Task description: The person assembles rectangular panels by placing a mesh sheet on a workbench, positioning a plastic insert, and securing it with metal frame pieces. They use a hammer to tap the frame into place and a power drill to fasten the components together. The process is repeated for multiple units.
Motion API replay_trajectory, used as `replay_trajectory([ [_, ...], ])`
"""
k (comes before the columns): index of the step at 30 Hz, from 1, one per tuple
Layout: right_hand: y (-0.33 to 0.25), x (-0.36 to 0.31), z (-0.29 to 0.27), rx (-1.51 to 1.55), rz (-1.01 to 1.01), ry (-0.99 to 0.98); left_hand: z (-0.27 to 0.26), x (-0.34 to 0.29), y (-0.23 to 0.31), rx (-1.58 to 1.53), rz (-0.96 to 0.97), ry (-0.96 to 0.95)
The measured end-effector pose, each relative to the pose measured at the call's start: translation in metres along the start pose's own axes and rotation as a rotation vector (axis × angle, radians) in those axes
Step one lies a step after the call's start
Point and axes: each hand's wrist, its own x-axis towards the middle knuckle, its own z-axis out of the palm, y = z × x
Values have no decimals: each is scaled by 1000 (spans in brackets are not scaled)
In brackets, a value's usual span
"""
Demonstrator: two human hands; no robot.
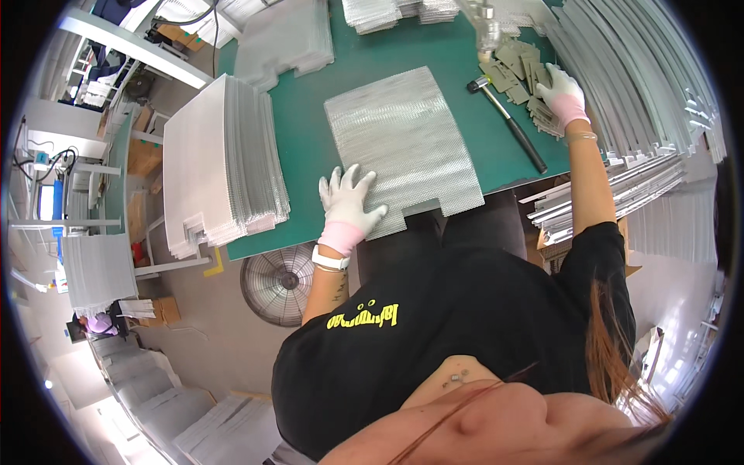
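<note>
A silvery mesh sheet (pixel 403 132) with a notched near edge lies on the green tabletop (pixel 298 147), its near edge reaching over the table's front edge. My left hand (pixel 346 200), in a white glove with a pink cuff, rests spread on the sheet's near left corner. At the far right, my gloved right hand (pixel 561 94) is closed over the edge of a loose pile of flat grey-green pieces (pixel 515 66), its fingertips on one of them. A hammer (pixel 508 120) with a black handle lies between the sheet and that hand.
A tall stack of mesh sheets (pixel 225 163) stands at the table's left, with another stack (pixel 283 39) behind it. A metal machine part (pixel 486 31) hangs over the far side. Long sheets (pixel 628 70) line the right. A floor fan (pixel 287 279) stands below the front edge.
</note>
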Motion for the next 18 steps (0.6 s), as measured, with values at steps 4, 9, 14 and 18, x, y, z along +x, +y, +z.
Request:
replay_trajectory([
  [4, -11, -5, 7, -118, 20, -136, -2, -19, 17, 37, 29, 265],
  [9, 7, 5, 10, -50, -34, -112, 13, -58, 35, -496, 465, 434],
  [14, 37, 1, 18, 183, -106, 28, 43, -98, 43, -1150, 288, -86],
  [18, 21, -10, 0, 51, -99, -125, 37, -110, 26, -1362, 93, -90],
])
